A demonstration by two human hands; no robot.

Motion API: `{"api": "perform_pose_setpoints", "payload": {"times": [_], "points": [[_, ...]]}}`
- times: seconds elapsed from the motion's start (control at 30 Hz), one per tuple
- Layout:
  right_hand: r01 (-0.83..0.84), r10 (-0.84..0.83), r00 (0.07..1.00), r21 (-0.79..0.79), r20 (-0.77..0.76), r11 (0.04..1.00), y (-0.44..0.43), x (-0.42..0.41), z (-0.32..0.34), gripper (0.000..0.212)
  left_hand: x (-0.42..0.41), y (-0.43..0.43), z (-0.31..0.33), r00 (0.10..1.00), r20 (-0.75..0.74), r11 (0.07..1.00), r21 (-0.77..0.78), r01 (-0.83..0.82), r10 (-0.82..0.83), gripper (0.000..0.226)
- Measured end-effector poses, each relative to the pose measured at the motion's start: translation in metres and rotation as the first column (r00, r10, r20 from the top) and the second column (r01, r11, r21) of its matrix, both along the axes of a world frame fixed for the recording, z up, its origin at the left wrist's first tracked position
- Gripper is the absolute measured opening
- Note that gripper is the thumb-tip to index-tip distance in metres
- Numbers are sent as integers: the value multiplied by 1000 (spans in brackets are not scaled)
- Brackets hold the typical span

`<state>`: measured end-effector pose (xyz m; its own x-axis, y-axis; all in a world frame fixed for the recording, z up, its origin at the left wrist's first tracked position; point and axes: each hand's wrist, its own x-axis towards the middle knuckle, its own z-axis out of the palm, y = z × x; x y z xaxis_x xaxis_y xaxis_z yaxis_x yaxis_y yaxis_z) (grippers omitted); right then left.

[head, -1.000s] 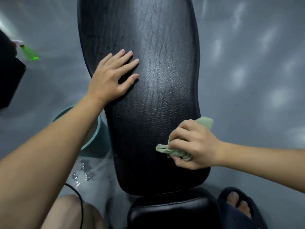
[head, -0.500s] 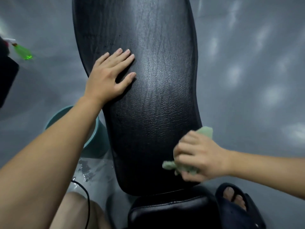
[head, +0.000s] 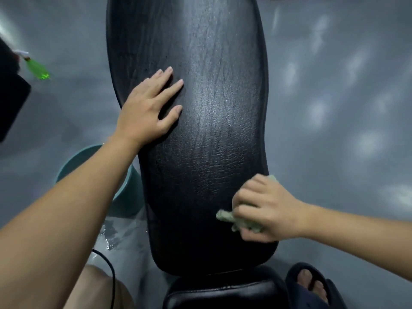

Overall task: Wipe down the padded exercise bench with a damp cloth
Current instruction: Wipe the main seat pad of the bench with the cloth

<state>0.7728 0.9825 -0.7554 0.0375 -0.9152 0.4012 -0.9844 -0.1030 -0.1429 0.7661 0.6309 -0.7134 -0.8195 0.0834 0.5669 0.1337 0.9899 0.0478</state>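
- As I look down on it, bench back pad (head: 200,130): black creased vinyl, running away from me through the middle of the view, with a wet sheen along its centre.
- Left hand (head: 147,108): mine, laid flat on the pad's left side, fingers straight and slightly spread, gripping nothing.
- Right hand (head: 265,208): mine, fingers curled round the cloth, pressed onto the pad near its right edge, toward the near end.
- Cloth (head: 225,216): pale green, bunched; one tail pokes out left of my fingers onto the vinyl, and a corner shows above my knuckles.
- Seat pad (head: 223,291): second black cushion, just beyond the back pad's near end.
- Bucket (head: 124,197): teal, on the floor just left of the pad, partly hidden by my left forearm.
- Water splashes (head: 111,237): on the floor beside the bucket.
- Cable (head: 109,270): thin, black, curving past my knee (head: 95,286).
- Green bottle (head: 36,69): white top, far left, blurred.
- Slipper (head: 334,293): dark, on my foot, right of the seat pad, toes showing.
- Floor (head: 334,108): grey, glossy.
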Motion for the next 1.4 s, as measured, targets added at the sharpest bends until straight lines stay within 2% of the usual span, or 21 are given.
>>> {"api": "perform_pose_setpoints", "payload": {"times": [0.07, 0.13, 0.2, 0.37, 0.5, 0.6, 0.67, 0.73, 0.77, 0.87, 1.0, 1.13, 1.27, 1.4], "points": [[-115, 121, 991, 98, -63, 989, -9, -13, 5, 26, 0, 1, 4, 999, 8, 999, 15, -36, 36, 54], [14, -10, 992, 33, -125, 999, -33, -48, 17, 26, 4, 5, 6, 995, 24, 994, 59, -95, 94, 56], [186, -200, 973, -129, -113, 974, -62, -86, 31, 26, 6, 9, 9, 991, 31, 989, 67, -134, 132, 57], [343, -385, 917, -286, -106, 895, -129, -154, 51, 29, 4, 4, 10, 983, 58, 976, 122, -182, 176, 48], [557, -562, 823, -316, 85, 768, -176, -207, 83, 35, -7, -7, 26, 979, 124, 975, 135, -177, 161, 36], [622, -591, 783, -272, 196, 734, -204, -241, 101, 38, -34, -23, 42, 969, 133, 970, 97, -223, 209, 27], [656, -607, 755, -259, 248, 709, -220, -261, 110, 32, -55, -31, 47, 940, 86, 915, 217, -340, 329, 20], [703, -654, 711, -260, 258, 661, -236, -278, 118, 27, -71, -29, 48, 880, 62, 809, 368, -458, 470, 11], [725, -683, 689, -257, 243, 639, -243, -286, 122, 27, -75, -25, 46, 850, 39, 787, 357, -503, 526, 11], [741, -719, 668, -259, 191, 620, -267, -310, 135, 28, -79, -19, 37, 792, -31, 774, 238, -586, 609, 16], [747, -721, 663, -256, 202, 614, -294, -342, 157, 30, -78, -21, 35, 739, 13, 708, 273, -651, 674, 35], [770, -739, 637, -233, 220, 594, -323, -361, 175, 31, -78, -24, 36, 731, 15, 702, 263, -661, 682, 39], [757, -742, 649, -239, 166, 609, -331, -372, 177, 29, -77, -22, 36, 702, 5, 673, 279, -685, 712, 36], [674, -683, 723, -316, 99, 667, -318, -363, 165, 35, -77, -20, 35, 632, 35, 587, 337, -736, 774, 41]]}}
